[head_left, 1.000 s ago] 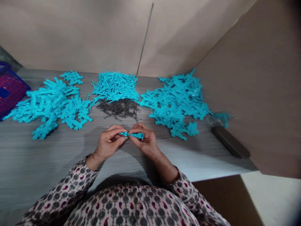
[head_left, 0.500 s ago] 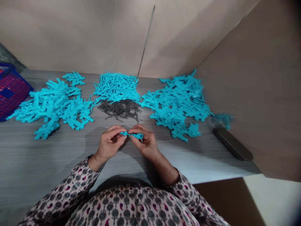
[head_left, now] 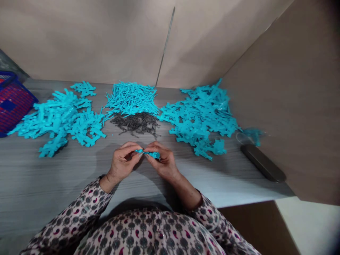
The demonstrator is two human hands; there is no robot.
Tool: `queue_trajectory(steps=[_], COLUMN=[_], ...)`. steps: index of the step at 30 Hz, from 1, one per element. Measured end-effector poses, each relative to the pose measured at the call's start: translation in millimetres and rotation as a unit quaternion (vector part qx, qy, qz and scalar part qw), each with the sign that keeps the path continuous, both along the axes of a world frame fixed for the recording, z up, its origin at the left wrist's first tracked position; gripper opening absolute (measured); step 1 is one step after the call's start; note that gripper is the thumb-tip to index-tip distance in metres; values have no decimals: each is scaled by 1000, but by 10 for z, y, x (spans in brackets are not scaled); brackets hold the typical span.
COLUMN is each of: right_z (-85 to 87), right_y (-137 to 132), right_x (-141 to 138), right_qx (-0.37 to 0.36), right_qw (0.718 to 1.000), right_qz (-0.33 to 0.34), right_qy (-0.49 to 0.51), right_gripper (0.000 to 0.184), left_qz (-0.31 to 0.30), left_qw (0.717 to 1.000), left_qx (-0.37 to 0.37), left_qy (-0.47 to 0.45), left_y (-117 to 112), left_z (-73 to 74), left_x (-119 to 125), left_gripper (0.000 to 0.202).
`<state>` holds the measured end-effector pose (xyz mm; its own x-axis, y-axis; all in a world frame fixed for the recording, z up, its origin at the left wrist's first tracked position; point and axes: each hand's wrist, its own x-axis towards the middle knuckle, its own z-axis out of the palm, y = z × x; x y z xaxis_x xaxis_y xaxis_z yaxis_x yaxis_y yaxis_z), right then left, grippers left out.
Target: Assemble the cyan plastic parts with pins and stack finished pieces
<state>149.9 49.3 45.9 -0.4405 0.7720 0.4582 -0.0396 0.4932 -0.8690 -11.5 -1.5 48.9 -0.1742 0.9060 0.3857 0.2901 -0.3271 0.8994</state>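
Hands, bare, two: left hand and right hand, both curled closed, fingers and thumbs pinching one turquoise plastic piece held level between them, just above the grey woodgrain table. At 12 o'clock, near: a heap of small dark pins, touching a heap of turquoise plastic sticks behind it. At 10 o'clock: a large heap of branched turquoise runners; beyond it, a red-and-blue woven basket, contents not visible. At 2 o'clock: a second runner heap. At 3 o'clock: a dark oblong case. Progress: one piece in hand; all heaps remain large, loose and uncounted; no finished batch identifiable.
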Motion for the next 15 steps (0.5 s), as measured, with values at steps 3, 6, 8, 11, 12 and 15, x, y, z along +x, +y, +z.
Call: queue_trajectory(steps=[3, 6, 8, 11, 12, 15], right_z=[-15, -21, -24, -34, -39, -61], right_y=[4, 17, 31, 55, 62, 75], right_x=[0, 7, 17, 40, 49, 70], right_qx=[-13, -27, -37, -52, -56, -76], right_qw=[1000, 999, 999, 998, 997, 996], right_qz=[5, 17, 30, 46, 46, 34], right_qy=[-3, -1, 1, -4, -11, -34], right_gripper=[14, 14, 14, 14, 13, 10], left_qz=[-3, -5, -7, -15, -20, -34], left_qw=[1000, 1000, 1000, 1000, 1000, 999], left_qx=[3, 6, 8, 5, 0, -26], left_qy=[1, -2, -3, -7, -13, -34], left_y=[-1, -1, 2, 10, 13, 23], left_z=[-15, -28, -32, -39, -44, -71], left_x=[-14, -25, -32, -45, -50, -65], left_gripper=[11, 11, 10, 11, 11, 13])
